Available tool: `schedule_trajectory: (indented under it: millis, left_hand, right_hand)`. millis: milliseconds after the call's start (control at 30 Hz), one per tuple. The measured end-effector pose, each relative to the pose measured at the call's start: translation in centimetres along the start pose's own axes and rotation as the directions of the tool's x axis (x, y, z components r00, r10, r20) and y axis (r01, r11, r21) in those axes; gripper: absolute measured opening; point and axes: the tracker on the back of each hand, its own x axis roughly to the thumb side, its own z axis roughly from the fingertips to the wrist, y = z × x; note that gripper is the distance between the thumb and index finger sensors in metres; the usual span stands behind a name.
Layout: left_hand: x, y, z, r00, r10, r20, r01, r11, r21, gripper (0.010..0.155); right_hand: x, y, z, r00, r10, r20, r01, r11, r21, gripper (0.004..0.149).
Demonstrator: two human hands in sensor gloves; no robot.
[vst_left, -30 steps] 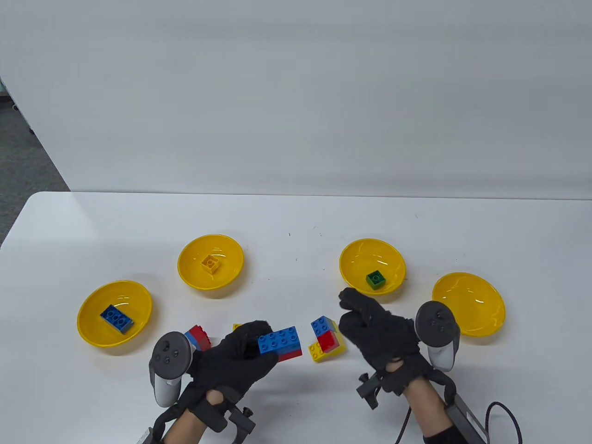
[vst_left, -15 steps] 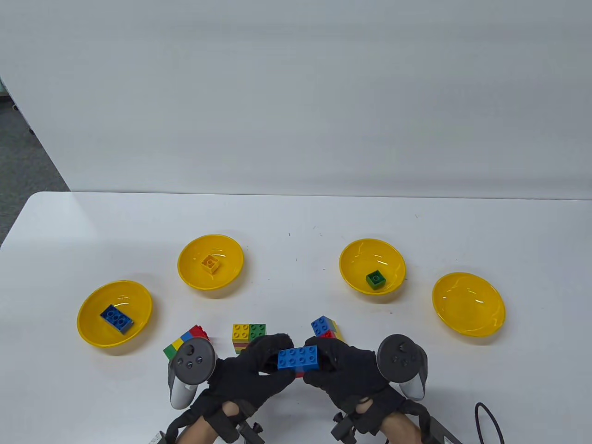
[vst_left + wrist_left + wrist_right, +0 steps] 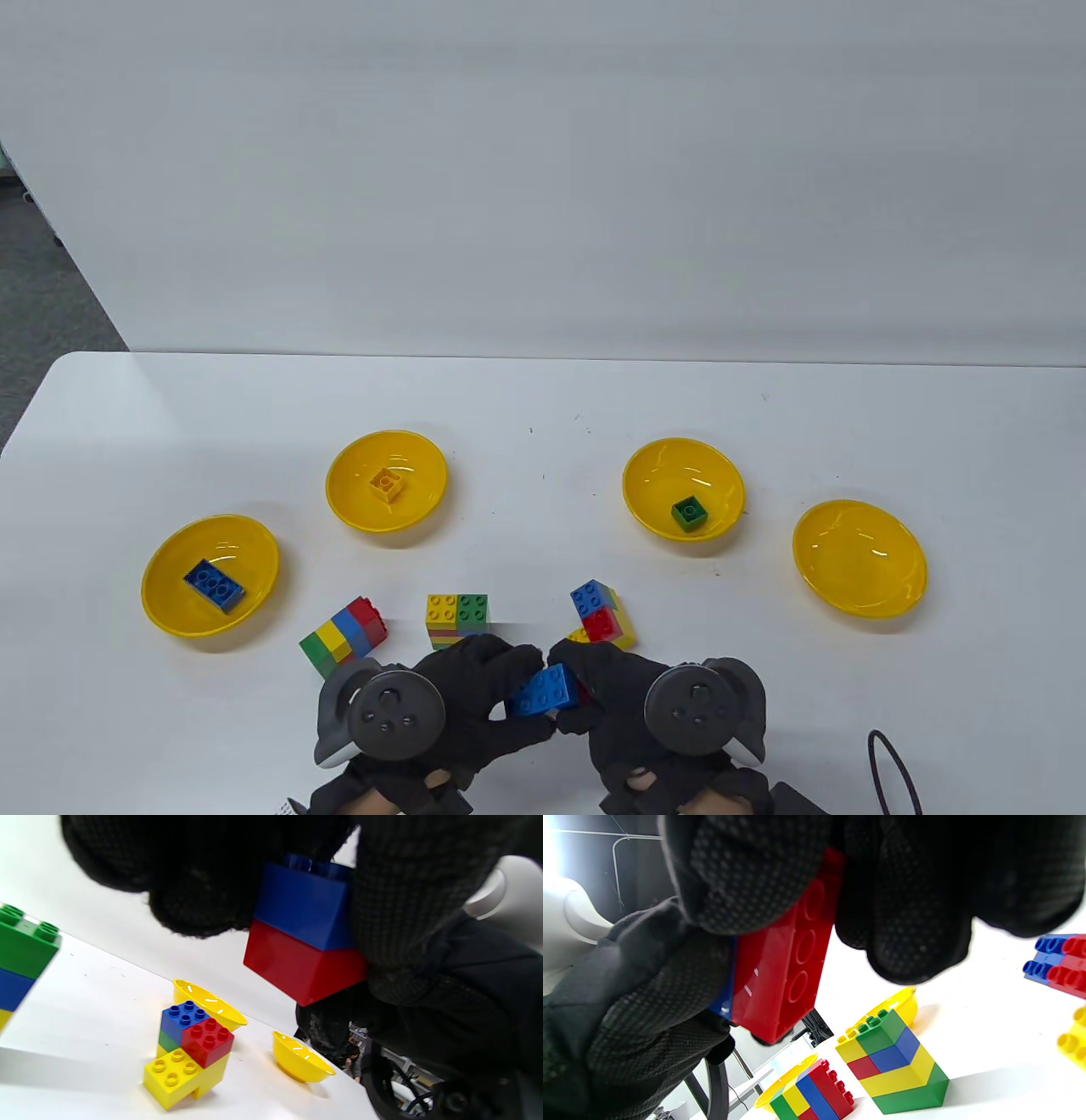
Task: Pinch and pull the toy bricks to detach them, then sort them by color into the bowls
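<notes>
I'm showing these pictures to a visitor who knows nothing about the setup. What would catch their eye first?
Two black-gloved hands, left hand and right hand, meet at the table's near edge, both gripping a blue-on-red brick pair. Behind them stand three multicolored brick clusters, then four yellow bowls in an arc, three holding one brick each.

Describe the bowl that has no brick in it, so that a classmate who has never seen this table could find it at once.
Start at the white table and find the four yellow bowls set in an arc beyond the hands. Go to the bowl at the far right end of the arc, just right of the bowl with the green brick. It alone holds no brick; each of the others has one.
</notes>
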Motion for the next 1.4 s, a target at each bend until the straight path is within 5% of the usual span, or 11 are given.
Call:
schedule_trajectory:
  millis: [300,367,400,633,767,900,1000,1100,1233,1400]
  left_hand:
    - [-2.3,0.3,-0.1,0.959,0.281,-0.042,-0.281,0.960,0.005,0.063]
    - [-3.4,0.5,-0.1,0.852,0.520,-0.055,-0.520,0.854,0.022,0.064]
    - [-3.5,0.7,-0.1,0.845,0.532,-0.057,-0.532,0.846,0.017,0.064]
    - [-3.7,2.5,0.4,0.903,0.425,-0.065,-0.415,0.901,0.127,0.065]
    - [-2.6,8.4,1.8,0.982,0.175,-0.067,-0.144,0.933,0.331,0.066]
    - [-3.8,13.9,3.5,0.976,0.001,-0.220,0.104,0.878,0.467,0.067]
    - [-7.4,16.7,5.3,0.874,-0.120,-0.470,0.360,0.810,0.462,0.067]
    - [-12.6,16.7,7.9,0.718,-0.128,-0.684,0.529,0.739,0.417,0.067]
    - [-18.3,16.0,10.6,0.481,-0.167,-0.861,0.624,0.755,0.202,0.067]
    - [-21.4,15.3,12.1,0.396,-0.123,-0.910,0.577,0.804,0.143,0.068]
  right_hand:
    - [-0.2,-0.5,0.1,0.998,-0.059,0.037,0.060,0.997,-0.050,0.063]
    - [-0.6,-0.9,0.1,0.983,-0.180,0.036,0.182,0.981,-0.072,0.063]
    - [-0.7,-1.0,0.0,0.980,-0.199,0.030,0.200,0.977,-0.069,0.063]
    - [-1.1,-0.6,-0.2,0.983,-0.182,-0.027,0.179,0.982,-0.066,0.063]
    - [-1.5,-1.4,-0.2,0.987,-0.154,-0.036,0.152,0.986,-0.064,0.063]
    - [-1.8,-2.1,-0.1,0.989,-0.142,-0.038,0.139,0.987,-0.077,0.063]
    - [-2.1,-2.5,-0.1,0.989,-0.144,-0.045,0.140,0.986,-0.090,0.063]
    - [-2.3,-2.7,-0.2,0.987,-0.152,-0.051,0.146,0.984,-0.100,0.063]
    - [-2.6,-2.5,-0.3,0.988,-0.142,-0.066,0.135,0.986,-0.103,0.063]
    - [-2.8,-2.3,-0.2,0.989,-0.128,-0.079,0.120,0.988,-0.100,0.063]
